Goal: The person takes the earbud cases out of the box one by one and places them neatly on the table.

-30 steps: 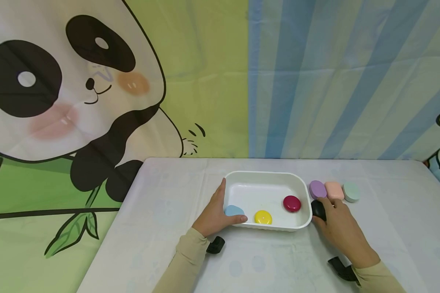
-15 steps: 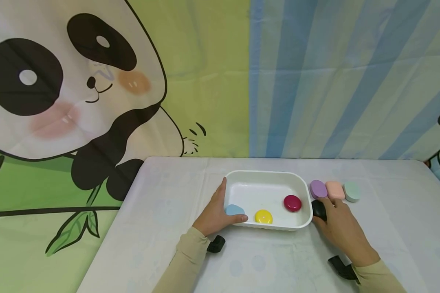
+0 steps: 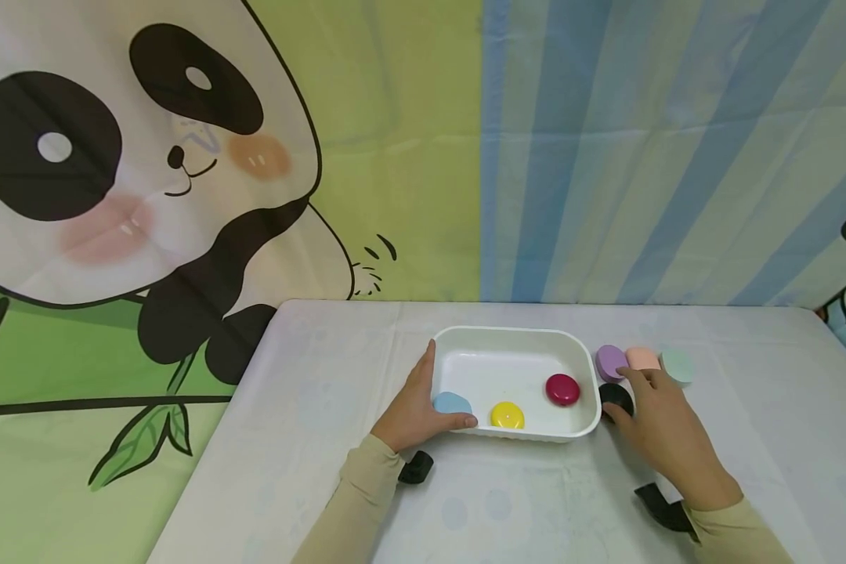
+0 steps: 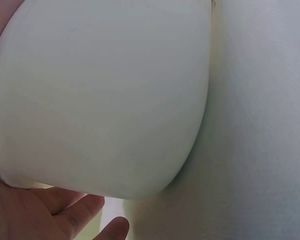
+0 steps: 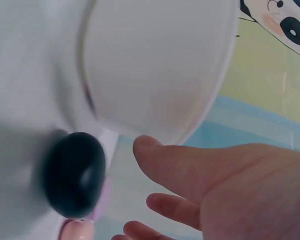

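Note:
My left hand [image 3: 414, 407] holds the near left corner of a white tray [image 3: 493, 372], its thumb over the front rim and its fingers along the left side. Inside lie a light blue piece [image 3: 453, 403] partly behind the thumb, a round yellow piece [image 3: 507, 415] and a dark red one [image 3: 562, 389]. Beside the tray's right end, a smooth black rounded piece [image 3: 615, 398] rests on the table. My right hand [image 3: 666, 435] hovers over it with fingers spread; the right wrist view shows a gap between thumb and black piece [image 5: 76, 175].
Behind the black piece sit a purple oval piece [image 3: 609, 361], a peach squarish piece [image 3: 641, 358] and a mint piece [image 3: 678, 365], close together. A white cloth covers the table [image 3: 522, 501]. A printed panda curtain [image 3: 395, 157] hangs behind its back edge.
My right hand has let go of the black piece and lifted slightly, its fingers reaching toward the purple and peach pieces. The left hand and tray stay put.

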`<state>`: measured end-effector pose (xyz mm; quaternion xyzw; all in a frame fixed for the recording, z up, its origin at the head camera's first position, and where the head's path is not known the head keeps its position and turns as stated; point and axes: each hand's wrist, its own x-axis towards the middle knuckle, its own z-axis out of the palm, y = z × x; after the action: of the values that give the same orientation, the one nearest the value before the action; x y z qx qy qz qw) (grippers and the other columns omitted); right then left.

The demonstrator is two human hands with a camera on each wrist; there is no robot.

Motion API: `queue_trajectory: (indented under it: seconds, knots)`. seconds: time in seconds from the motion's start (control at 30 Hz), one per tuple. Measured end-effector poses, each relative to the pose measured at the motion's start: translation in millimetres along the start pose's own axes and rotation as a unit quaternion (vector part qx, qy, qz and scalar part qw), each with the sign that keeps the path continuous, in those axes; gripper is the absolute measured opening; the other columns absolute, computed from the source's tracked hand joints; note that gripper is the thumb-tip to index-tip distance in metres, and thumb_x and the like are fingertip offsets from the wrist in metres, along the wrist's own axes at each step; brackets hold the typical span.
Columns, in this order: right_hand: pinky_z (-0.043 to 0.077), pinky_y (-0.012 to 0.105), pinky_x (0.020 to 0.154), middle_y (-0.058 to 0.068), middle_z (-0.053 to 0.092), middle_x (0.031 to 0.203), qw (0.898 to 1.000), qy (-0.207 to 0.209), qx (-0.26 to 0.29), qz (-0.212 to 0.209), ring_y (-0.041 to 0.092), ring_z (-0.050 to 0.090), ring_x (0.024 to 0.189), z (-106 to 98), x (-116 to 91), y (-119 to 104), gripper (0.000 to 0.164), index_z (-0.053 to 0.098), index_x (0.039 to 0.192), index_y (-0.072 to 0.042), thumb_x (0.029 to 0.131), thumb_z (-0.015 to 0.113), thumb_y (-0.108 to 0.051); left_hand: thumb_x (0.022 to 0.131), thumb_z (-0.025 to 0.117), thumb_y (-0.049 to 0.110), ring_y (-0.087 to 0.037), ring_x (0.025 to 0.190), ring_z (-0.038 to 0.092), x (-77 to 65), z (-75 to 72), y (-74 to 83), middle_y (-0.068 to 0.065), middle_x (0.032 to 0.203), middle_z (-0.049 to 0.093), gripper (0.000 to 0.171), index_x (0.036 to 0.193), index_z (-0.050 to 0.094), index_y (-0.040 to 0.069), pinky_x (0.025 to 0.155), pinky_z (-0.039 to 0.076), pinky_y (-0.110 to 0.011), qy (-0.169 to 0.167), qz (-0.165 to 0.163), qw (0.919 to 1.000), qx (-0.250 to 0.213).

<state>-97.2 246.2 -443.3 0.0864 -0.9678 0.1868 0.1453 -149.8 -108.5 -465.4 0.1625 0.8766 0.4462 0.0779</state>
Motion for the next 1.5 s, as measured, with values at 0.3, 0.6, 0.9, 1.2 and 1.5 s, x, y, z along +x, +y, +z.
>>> queue_trajectory:
  seconds: [0.3,0.6,0.9,1.2,1.5]
  knots:
    - [0.049,0.064,0.078,0.037,0.057,0.112,0.998,0.046,0.015,-0.038,0.053,0.056,0.1,-7.7,7.2,-14.5,0.052,0.059,0.121,0.014,0.078,0.083,-0.001,0.07,0.09,0.05,-0.028,0.138,0.036,1.1,0.4,-2.4,-0.008,0.165,0.017,0.137,0.162,-0.002,0.011,0.113,0.031,-0.047,0.002,-0.002,1.0,-0.002]
    - [0.051,0.058,0.079,0.031,0.057,0.112,0.997,0.036,0.038,-0.053,0.045,0.053,0.104,-8.6,17.7,-39.4,0.051,0.061,0.121,0.013,0.077,0.083,0.0,0.069,0.09,0.051,-0.026,0.138,0.035,1.7,1.0,-2.8,-0.008,0.166,0.017,0.137,0.162,-0.003,0.011,0.114,0.031,-0.046,0.002,-0.002,1.0,-0.002]
    - [0.052,0.056,0.085,0.031,0.057,0.116,0.998,-0.03,0.032,-0.04,0.047,0.053,0.108,-3.6,28.0,-60.9,0.054,0.059,0.127,0.01,0.08,0.082,-0.005,0.07,0.089,0.052,-0.027,0.139,0.035,1.2,0.2,-1.4,-0.008,0.166,0.017,0.137,0.162,-0.003,0.012,0.114,0.031,-0.046,0.0,-0.007,1.0,0.001]
    - [0.056,0.051,0.078,0.028,0.059,0.116,0.996,-0.068,-0.015,-0.052,0.045,0.055,0.103,5.0,37.8,-72.9,0.058,0.06,0.127,0.008,0.077,0.086,-0.007,0.07,0.088,0.054,-0.026,0.14,0.034,0.7,-0.1,-0.7,-0.005,0.166,0.016,0.136,0.163,-0.003,0.013,0.114,0.031,-0.046,-0.001,-0.017,0.9999,0.001]
    - [0.055,0.049,0.081,0.025,0.061,0.106,0.988,-0.102,-0.08,-0.089,0.043,0.057,0.097,12.5,47.8,-75.5,0.048,0.063,0.12,0.007,0.077,0.083,-0.002,0.071,0.088,0.052,-0.028,0.14,0.034,0.3,-0.9,0.1,-0.008,0.166,0.016,0.135,0.162,-0.003,0.011,0.115,0.03,-0.047,-0.002,-0.012,0.9999,0.0]
